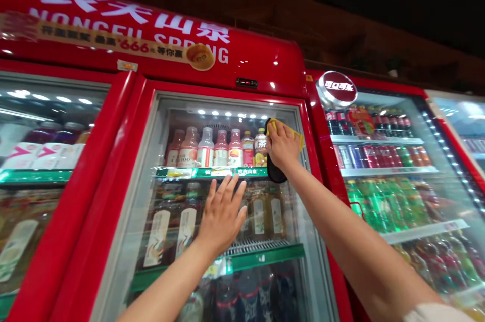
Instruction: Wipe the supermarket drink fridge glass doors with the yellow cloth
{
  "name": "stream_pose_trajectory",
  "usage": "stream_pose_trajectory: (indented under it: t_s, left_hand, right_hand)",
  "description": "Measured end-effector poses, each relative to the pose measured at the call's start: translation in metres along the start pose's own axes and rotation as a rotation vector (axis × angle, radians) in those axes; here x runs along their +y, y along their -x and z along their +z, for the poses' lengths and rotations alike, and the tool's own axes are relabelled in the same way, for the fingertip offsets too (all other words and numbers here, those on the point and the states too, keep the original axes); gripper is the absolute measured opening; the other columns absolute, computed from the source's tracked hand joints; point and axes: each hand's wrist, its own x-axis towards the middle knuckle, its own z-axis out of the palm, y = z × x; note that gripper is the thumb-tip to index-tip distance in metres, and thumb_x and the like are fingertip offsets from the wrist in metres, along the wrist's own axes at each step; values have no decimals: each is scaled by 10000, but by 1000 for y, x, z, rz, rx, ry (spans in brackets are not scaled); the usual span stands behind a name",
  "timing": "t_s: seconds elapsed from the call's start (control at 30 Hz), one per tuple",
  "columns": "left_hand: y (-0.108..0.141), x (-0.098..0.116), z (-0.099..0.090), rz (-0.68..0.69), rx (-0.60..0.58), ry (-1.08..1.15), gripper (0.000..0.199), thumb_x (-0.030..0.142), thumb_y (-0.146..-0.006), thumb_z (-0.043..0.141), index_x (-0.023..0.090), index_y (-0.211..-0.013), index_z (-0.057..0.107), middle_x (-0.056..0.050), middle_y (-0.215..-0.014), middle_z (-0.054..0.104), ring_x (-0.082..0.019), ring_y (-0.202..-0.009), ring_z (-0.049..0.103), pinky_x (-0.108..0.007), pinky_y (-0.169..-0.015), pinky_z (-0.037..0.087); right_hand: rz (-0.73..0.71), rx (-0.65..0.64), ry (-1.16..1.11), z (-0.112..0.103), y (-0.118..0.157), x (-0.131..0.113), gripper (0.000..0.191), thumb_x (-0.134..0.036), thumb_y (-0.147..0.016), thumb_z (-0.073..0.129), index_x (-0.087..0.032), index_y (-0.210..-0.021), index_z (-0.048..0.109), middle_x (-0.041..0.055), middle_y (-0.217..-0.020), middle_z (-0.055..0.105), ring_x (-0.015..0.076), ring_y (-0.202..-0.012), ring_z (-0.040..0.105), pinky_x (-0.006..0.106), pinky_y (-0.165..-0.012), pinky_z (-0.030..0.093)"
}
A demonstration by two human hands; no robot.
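My right hand (282,145) presses a yellow and black cloth (299,136) to the upper right of the glass door (125,201). The cloth's black side hangs down below the hand. Lower and to the left, my left hand (223,211) has its fingers spread, palm toward the same pane. It holds nothing; whether the palm touches the glass I cannot tell. Behind the pane, pink-capped juice bottles (205,148) stand on the top shelf. Tall bottles with white labels (157,233) fill the shelf below, partly hidden by my left hand.
The red fridge frame (129,125) surrounds the door, with a lit red sign panel (261,54) above it. Another glass-fronted fridge (382,155) with cans and bottles stands at the right, bearing a round sign (337,88). A second door (49,160) is at the left.
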Motion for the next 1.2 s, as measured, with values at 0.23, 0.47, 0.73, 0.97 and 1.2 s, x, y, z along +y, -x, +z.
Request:
stream_pose_trajectory:
  t_s: [0.23, 0.47, 0.73, 0.97, 1.2]
  left_hand:
    - [-5, 24, 9, 17, 12, 12, 501, 397, -1001, 495, 195, -1459, 506, -93, -1573, 471, -263, -1496, 363, -504, -1293, 143]
    - [-20, 62, 30, 24, 32, 17, 517, 412, -986, 526, 196, -1456, 518, -96, -1568, 480, -266, -1486, 380, -489, -1297, 120]
    - [-21, 89, 38, 57, 4, 45, 532, 415, -990, 511, 193, -1474, 503, -88, -1566, 486, -260, -1480, 388, -475, -1299, 110]
    - [-16, 111, 47, 29, -35, -31, 691, 421, -978, 529, 178, -1588, 315, -108, -1607, 424, -268, -1499, 355, -494, -1303, 62]
    - [-2, 143, 49, -15, -129, 21, 827, 360, -972, 559, 206, -1634, 87, -113, -1649, 341, -272, -1537, 289, -523, -1300, 78]
  right_hand:
    - [-133, -27, -47, 6, 25, 20, 501, -339, -1042, 358, -334, -1538, 425, 25, -1644, 376, 306, -1498, 321, 602, -1165, 280]
    - [21, 22, 22, 1, -1, 77, 474, -331, -1044, 379, -296, -1505, 485, 52, -1620, 419, 316, -1471, 375, 594, -1147, 328]
    - [-7, 7, -8, 10, 39, 111, 504, -306, -1035, 372, -276, -1531, 461, 37, -1642, 380, 304, -1499, 335, 514, -1141, 401]
    - [-43, -38, -137, 9, -46, 132, 516, -292, -1022, 414, -249, -1534, 456, 53, -1659, 344, 274, -1508, 338, 471, -1200, 361]
    - [-102, -39, -172, 7, 78, 141, 499, -259, -1026, 384, -315, -1513, 479, -18, -1660, 343, 261, -1538, 238, 500, -1216, 307]
